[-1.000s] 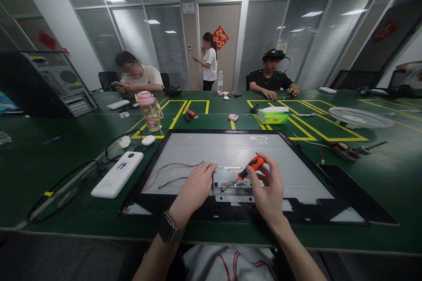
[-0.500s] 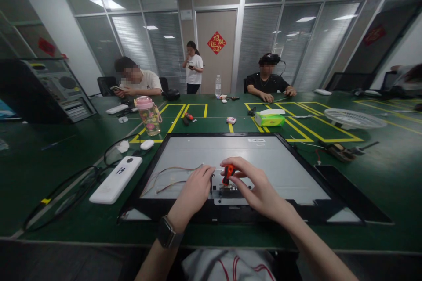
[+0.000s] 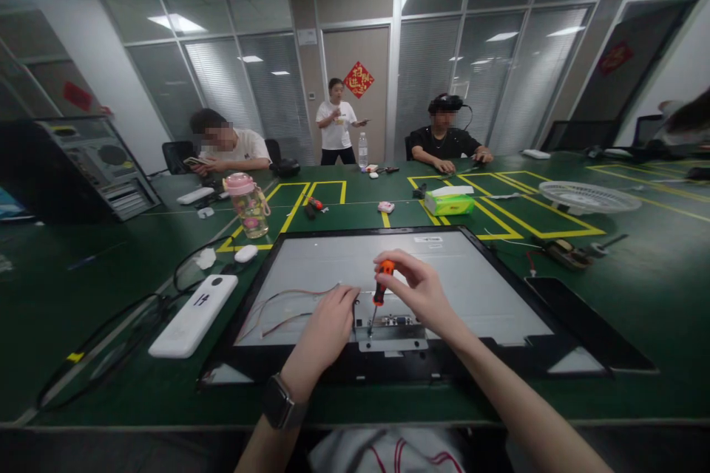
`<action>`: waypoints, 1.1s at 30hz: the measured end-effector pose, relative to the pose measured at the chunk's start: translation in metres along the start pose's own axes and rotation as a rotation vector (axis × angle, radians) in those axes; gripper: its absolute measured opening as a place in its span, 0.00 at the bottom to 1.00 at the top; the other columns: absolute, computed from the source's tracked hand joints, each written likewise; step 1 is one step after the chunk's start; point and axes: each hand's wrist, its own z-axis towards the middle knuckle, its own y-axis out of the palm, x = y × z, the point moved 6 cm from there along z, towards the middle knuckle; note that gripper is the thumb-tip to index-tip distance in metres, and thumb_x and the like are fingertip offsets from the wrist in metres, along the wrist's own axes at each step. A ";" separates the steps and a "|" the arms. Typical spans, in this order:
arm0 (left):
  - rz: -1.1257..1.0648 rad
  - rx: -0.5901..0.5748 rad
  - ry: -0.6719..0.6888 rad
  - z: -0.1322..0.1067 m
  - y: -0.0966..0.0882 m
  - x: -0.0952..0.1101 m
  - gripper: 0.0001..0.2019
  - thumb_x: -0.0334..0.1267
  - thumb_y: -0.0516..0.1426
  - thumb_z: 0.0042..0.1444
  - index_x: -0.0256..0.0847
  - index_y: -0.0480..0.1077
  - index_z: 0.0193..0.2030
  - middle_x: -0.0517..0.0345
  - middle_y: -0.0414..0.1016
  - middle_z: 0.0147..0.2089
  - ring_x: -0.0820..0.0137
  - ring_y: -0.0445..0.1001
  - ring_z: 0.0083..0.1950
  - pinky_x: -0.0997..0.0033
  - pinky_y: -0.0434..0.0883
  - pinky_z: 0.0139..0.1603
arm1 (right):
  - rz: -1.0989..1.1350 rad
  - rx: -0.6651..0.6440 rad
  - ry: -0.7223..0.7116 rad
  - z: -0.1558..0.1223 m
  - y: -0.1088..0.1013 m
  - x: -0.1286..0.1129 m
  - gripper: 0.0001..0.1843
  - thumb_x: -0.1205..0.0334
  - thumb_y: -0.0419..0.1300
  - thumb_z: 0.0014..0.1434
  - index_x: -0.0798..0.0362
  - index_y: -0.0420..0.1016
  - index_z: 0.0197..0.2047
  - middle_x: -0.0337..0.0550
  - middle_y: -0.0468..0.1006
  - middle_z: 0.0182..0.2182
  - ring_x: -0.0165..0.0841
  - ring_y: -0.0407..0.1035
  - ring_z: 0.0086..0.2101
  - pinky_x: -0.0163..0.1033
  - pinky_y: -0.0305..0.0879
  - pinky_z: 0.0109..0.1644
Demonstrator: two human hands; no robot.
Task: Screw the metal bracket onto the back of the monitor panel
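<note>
A display panel [image 3: 471, 288] lies back side up in front of me, its edges framed in black. A small metal bracket [image 3: 393, 345] is at its near middle. My right hand [image 3: 422, 291] pinches the orange-and-black handle of a screwdriver [image 3: 379, 294] between thumb and fingers. The shaft slants down, with its tip at the left part of the bracket. My left hand [image 3: 327, 321] lies over the panel, fingers together and curled at the bracket's left edge; its thumb is hidden. Thin wires [image 3: 285, 294] run across the panel beside it.
Left of the panel are a white power bank [image 3: 194, 316], black cables [image 3: 114, 344] and a pink-lidded bottle [image 3: 247, 205]. A black phone-like slab [image 3: 591, 325] lies to the right. Behind stand a green tissue pack [image 3: 449, 201] and a round white grille [image 3: 589, 196]. Other people are across the table.
My right hand has risen slightly, and the screwdriver is more upright with its shaft now visible. My left hand stays at the bracket. The standing person behind has turned and extended an arm.
</note>
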 end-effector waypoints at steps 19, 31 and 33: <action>-0.037 0.035 0.005 -0.001 -0.001 -0.001 0.22 0.24 0.44 0.64 0.38 0.66 0.61 0.47 0.72 0.59 0.61 0.71 0.60 0.56 0.68 0.63 | 0.373 -0.116 0.106 -0.003 0.004 0.000 0.10 0.52 0.62 0.64 0.48 0.79 0.40 0.41 0.74 0.36 0.33 0.73 0.34 0.39 0.74 0.35; -0.002 0.044 0.005 -0.002 0.001 -0.002 0.21 0.24 0.45 0.64 0.38 0.66 0.61 0.46 0.72 0.60 0.61 0.71 0.61 0.56 0.67 0.65 | 0.256 -0.020 0.094 -0.008 -0.007 0.001 0.10 0.54 0.64 0.62 0.49 0.81 0.41 0.42 0.75 0.36 0.33 0.73 0.34 0.39 0.73 0.38; 0.005 0.043 0.003 -0.002 0.001 -0.002 0.22 0.24 0.44 0.64 0.38 0.66 0.61 0.46 0.72 0.60 0.61 0.71 0.61 0.55 0.68 0.64 | 0.227 -0.003 0.088 -0.010 -0.011 0.001 0.11 0.54 0.60 0.65 0.48 0.81 0.45 0.43 0.77 0.37 0.34 0.75 0.37 0.41 0.73 0.43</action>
